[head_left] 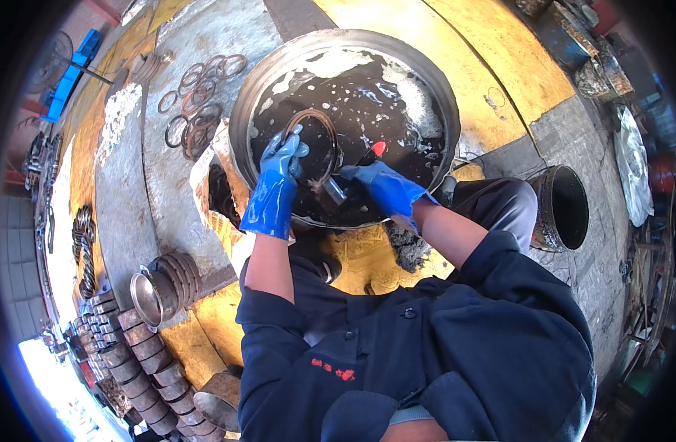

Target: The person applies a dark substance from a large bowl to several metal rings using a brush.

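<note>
Both my hands wear wet blue rubber gloves, over a wide round metal basin (243, 96) of dark liquid with whitish foam. My left hand (281, 158) is closed on the left side of a thin brown metal ring (313, 115), holding it up above the liquid. In my right hand (375, 184) is a flat brush (333, 190), its fingers closed round the handle. The handle's red end sticks up past the glove. The brush's silver-coloured ferrule and bristles point toward the lower part of the ring; whether they touch it I cannot tell.
Several loose rings (198, 96) lie on the grey floor sheet left of the basin. An open sack (218, 184) stands against the basin's left side. A dark open bucket (561, 208) is at right. Stacked metal cylinders (142, 353) and a row of larger rings (165, 287) sit lower left.
</note>
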`<state>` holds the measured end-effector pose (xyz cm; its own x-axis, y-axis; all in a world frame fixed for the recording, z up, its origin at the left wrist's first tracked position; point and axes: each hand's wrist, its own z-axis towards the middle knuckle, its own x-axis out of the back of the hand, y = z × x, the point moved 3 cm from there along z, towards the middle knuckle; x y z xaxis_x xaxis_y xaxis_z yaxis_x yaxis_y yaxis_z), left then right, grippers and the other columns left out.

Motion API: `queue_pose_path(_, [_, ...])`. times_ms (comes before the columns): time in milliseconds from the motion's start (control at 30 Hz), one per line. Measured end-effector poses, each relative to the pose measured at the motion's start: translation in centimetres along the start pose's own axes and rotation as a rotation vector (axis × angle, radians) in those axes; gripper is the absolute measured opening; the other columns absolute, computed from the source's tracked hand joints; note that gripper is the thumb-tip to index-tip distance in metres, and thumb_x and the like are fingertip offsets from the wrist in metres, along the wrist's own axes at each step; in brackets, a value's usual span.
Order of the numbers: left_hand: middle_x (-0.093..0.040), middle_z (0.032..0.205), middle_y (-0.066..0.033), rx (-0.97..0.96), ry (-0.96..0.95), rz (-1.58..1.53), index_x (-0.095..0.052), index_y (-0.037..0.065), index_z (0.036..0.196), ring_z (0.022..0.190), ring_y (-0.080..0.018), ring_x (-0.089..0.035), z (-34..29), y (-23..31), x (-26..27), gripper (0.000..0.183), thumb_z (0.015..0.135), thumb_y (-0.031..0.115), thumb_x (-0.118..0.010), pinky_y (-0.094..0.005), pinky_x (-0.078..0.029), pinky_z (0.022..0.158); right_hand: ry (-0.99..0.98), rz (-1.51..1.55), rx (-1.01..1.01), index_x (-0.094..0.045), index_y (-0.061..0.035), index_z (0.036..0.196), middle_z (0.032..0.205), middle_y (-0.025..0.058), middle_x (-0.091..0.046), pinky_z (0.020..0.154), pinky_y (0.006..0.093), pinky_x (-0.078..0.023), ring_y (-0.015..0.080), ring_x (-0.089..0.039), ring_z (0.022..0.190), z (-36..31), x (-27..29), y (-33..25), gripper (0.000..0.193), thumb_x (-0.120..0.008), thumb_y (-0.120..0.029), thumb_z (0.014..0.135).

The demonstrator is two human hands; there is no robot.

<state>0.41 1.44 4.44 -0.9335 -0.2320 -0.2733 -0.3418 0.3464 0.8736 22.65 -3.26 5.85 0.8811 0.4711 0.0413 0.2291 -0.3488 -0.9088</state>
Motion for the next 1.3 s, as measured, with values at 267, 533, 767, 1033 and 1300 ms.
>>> queue_pose_path(267, [-0.069, 0.073, -0.0051, -0.019, -0.037, 0.151, -0.068, 0.012, 0.116, 0.045, -0.0042, -0.042, 0.1, -1.1, 1.6, 0.031, 0.087, 0.022, -0.071, -0.0209, -0.031, 0.042, 0.436, -0.509, 0.368, -0.07, -0.0186, 0.108, 0.103, 0.0089, -0.071, 0.084, 0.0382, -0.053, 0.0275, -0.067, 0.094, 4.4, 0.1, -5.1, 0.029, -0.066, -0.035, 0.085])
queue_pose_path(533, [-0.065, 0.07, 0.0, -0.145, -0.168, 0.161, -0.069, 0.009, 0.115, 0.049, -0.004, -0.044, -1.2, 0.4, -2.9, 0.029, 0.088, 0.022, -0.07, -0.0199, -0.033, 0.045, 0.327, -0.563, 0.011, -0.07, -0.0109, 0.108, 0.093, 0.0059, -0.071, 0.073, 0.0324, -0.051, 0.0181, -0.065, 0.082, 6.1, 3.6, -1.1, 0.03, -0.063, -0.033, 0.089])
queue_pose_path(767, [-0.066, 0.078, -0.0015, -0.07, -0.191, 0.087, -0.068, 0.005, 0.115, 0.068, -0.0107, -0.06, -1.3, -0.4, -2.3, 0.028, 0.09, 0.017, -0.068, -0.024, -0.049, 0.065, -0.077, 0.142, -0.169, -0.069, -0.0047, 0.112, 0.097, 0.006, -0.07, 0.076, 0.0252, -0.048, 0.0106, -0.063, 0.081, 2.0, 1.2, -0.9, 0.032, -0.06, -0.027, 0.091])
queue_pose_path(1033, [-0.067, 0.078, -0.0004, -0.136, -0.171, 0.264, -0.068, 0.008, 0.115, 0.063, -0.0072, -0.055, -0.9, -0.2, -1.2, 0.028, 0.09, 0.019, -0.067, -0.0209, -0.041, 0.058, 0.394, -0.529, 0.378, -0.068, -0.0093, 0.112, 0.106, 0.0115, -0.071, 0.088, 0.0323, -0.052, 0.0213, -0.067, 0.098, 5.8, 3.0, -2.7, 0.03, -0.063, -0.027, 0.088])
queue_pose_path(1300, [-0.067, 0.081, -0.0014, -0.18, -0.227, 0.171, -0.068, 0.008, 0.117, 0.073, -0.0082, -0.059, -2.0, 0.1, -1.5, 0.029, 0.091, 0.021, -0.066, -0.0217, -0.042, 0.062, 0.057, 0.053, -0.088, -0.069, -0.0034, 0.109, 0.096, 0.0042, -0.072, 0.076, 0.0251, -0.052, 0.0121, -0.065, 0.085, 4.7, 0.7, 0.1, 0.025, -0.063, -0.02, 0.091])
